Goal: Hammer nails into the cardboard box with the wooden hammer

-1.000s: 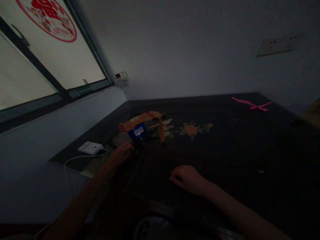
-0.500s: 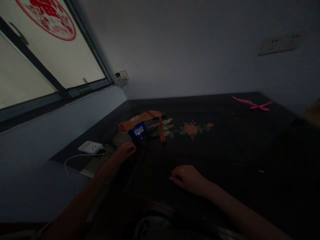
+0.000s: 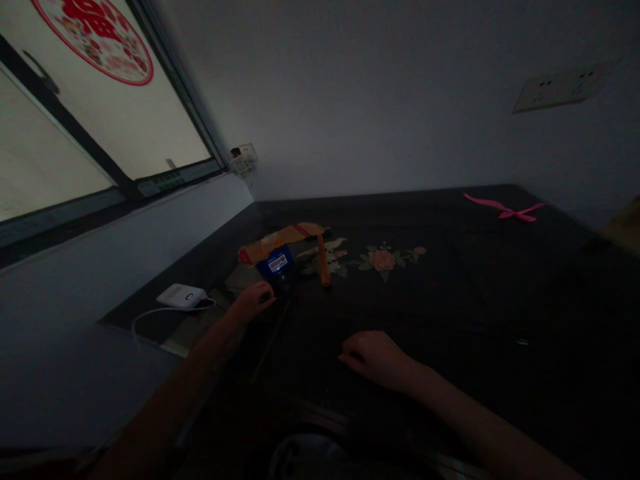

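"Dark counter [image 3: 445, 287] met pale wall [image 3: 390, 120]. Where was the blue container [image 3: 275, 263]?"

"On the counter, an orange strip [image 3: 287, 237] along its top."

"And the left hand [image 3: 253, 300] and right hand [image 3: 377, 359]?"

"Apart, fingers curled: left just in front of the container, right off to its right. Dim light hid whether either held anything. White device [image 3: 180, 296] lay left of the container."

A round red window decoration [image 3: 103, 43], wall sockets [image 3: 559, 89] and a dark table [image 3: 425, 300] bearing a floral motif [image 3: 383, 261] suggest a home.
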Demonstrator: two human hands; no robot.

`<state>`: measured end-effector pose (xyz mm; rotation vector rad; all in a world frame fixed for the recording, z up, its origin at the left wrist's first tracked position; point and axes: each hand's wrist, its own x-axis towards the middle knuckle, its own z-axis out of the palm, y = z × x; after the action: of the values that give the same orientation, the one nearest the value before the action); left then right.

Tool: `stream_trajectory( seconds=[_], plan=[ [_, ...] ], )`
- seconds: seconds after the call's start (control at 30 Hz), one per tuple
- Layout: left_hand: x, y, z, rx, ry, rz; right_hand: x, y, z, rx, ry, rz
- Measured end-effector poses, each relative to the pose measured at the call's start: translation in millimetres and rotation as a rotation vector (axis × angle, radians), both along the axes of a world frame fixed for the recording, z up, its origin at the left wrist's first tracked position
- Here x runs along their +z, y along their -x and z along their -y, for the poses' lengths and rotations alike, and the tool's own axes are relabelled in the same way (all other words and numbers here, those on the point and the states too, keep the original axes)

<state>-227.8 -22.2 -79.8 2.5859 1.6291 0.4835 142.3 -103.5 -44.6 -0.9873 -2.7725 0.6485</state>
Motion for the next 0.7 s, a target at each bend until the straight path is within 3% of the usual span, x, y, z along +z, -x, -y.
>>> stream_trajectory(
  seconds=[0.47, 0.7],
  plan=[
    [1.2, -17.8, -8.7, 0.161, -0.006, -0.040, -1.1, 0.2, -0.6, 0.003, -0.008, 0.015],
    [-0.6, -16.9, -4.7, 0.144, -0.053, -0.002, -0.3, -0.4, 0.5, 0.002, -0.002, 0.000]
  ],
)
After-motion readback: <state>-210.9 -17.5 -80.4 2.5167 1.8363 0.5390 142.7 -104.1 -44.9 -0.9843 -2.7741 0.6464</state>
